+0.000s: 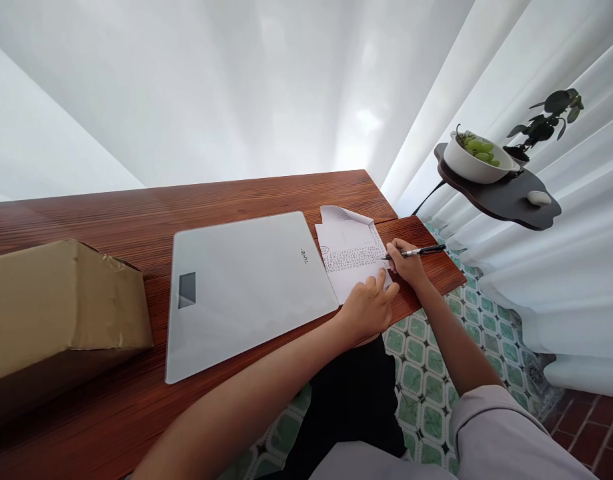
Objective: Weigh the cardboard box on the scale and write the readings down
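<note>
Left forearm (256, 387), paper (349, 260) partly under left hand (367, 305), pen (429, 250) in right hand (407, 265)

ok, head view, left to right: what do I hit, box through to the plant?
Box → white slab → paper → pen, held in the right hand → bowl → plant.
</note>
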`<state>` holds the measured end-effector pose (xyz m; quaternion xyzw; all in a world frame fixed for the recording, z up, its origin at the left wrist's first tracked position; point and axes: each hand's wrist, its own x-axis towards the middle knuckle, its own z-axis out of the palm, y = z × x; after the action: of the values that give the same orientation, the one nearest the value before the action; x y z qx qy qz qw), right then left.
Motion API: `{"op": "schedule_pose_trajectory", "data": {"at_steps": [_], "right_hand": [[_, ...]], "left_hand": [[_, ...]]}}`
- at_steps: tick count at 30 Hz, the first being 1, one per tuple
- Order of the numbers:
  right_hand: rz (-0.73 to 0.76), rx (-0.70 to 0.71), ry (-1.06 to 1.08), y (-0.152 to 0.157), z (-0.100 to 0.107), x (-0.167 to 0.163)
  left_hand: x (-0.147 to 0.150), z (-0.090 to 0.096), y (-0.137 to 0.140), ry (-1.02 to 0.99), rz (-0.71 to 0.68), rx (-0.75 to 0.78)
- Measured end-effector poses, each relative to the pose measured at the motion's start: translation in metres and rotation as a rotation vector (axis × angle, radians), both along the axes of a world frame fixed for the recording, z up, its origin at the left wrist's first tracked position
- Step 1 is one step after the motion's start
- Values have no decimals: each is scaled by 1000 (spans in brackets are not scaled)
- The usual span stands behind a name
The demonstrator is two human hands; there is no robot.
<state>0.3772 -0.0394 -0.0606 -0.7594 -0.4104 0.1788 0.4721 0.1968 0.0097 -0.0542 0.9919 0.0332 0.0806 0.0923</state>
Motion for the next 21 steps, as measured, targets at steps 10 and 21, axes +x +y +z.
{"op": "schedule_pose_trajectory", "data": {"at_steps": [10,21], "right_hand": [[35,-45,18,0,0,-2],[38,-67,23,0,-3,0]], "left_hand": [[1,-2,0,-24,20,-27],[1,-1,0,-22,13,-12]]}}
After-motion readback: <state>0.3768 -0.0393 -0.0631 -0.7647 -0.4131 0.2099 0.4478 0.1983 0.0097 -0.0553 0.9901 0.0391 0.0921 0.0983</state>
